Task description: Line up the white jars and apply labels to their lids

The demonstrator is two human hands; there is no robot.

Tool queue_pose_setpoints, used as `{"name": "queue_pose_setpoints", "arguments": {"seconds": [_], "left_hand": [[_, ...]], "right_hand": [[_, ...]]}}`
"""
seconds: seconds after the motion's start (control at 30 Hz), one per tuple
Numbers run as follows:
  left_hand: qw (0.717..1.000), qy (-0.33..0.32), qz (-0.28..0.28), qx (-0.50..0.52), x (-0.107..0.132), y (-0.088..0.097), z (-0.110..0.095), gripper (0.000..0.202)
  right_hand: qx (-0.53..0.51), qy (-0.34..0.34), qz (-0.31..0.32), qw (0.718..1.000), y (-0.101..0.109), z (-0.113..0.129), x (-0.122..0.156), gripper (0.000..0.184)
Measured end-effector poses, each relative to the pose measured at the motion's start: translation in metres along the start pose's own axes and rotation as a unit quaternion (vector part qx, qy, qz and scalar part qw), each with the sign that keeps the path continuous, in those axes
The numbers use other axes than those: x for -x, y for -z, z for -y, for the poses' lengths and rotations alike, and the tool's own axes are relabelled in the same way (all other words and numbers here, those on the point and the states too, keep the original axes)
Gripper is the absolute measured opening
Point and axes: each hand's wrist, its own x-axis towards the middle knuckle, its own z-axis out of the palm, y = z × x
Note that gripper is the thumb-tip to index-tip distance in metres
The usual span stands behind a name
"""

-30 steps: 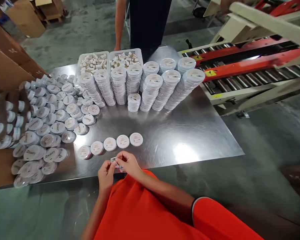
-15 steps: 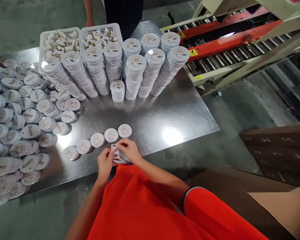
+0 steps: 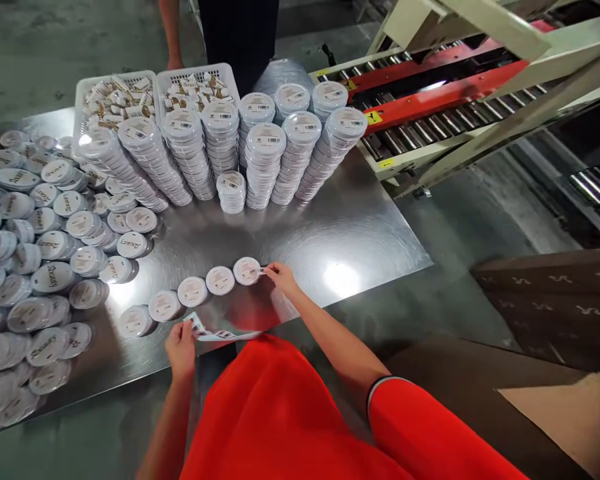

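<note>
My left hand (image 3: 181, 348) is closed on the end of a strip of barcode labels (image 3: 222, 335), which trails right along the table's front edge. My right hand (image 3: 281, 277) pinches a small barcode label (image 3: 262, 271) at the right rim of a round white container (image 3: 247, 271). That container ends a slanting row on the metal table. To its left stand another container (image 3: 220, 281), then several more down to the leftmost one (image 3: 136, 321). None of the other containers in the row is touched by a hand.
Tall stacks of labelled round containers (image 3: 265, 141) stand at the back, with a short stack (image 3: 231, 191) before them. Two white baskets (image 3: 157, 120) hold small bottles. Many loose containers (image 3: 53, 277) cover the left. A roller conveyor (image 3: 430, 123) adjoins; a person (image 3: 237, 40) stands behind.
My hands have parted. The right moved right and forward with a single label to the rightmost container; the left moved left and down, keeping the label strip.
</note>
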Motion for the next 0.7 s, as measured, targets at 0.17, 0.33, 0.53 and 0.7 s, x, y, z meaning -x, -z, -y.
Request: {"name": "queue_pose_setpoints", "arguments": {"seconds": [0.17,0.33,0.53,0.7], "left_hand": [[0.865,-0.307,0.271,-0.289,0.009,-0.066,-0.032,0.018],[0.726,-0.399,0.327,-0.455,0.003,-0.114,-0.05,0.019],[0.701,-0.386,0.339,-0.494,-0.005,-0.116,-0.046,0.027],[0.703,-0.37,0.348,-0.498,-0.005,-0.117,-0.049,0.029]], "right_hand": [[0.076,0.024,0.04,0.996,-0.013,-0.008,-0.017,0.019],[0.119,0.06,0.067,0.989,-0.016,-0.001,-0.026,0.024],[0.158,0.076,0.079,0.981,-0.019,-0.005,-0.027,0.022],[0.187,0.076,0.085,0.976,-0.019,-0.006,-0.028,0.018]]}}
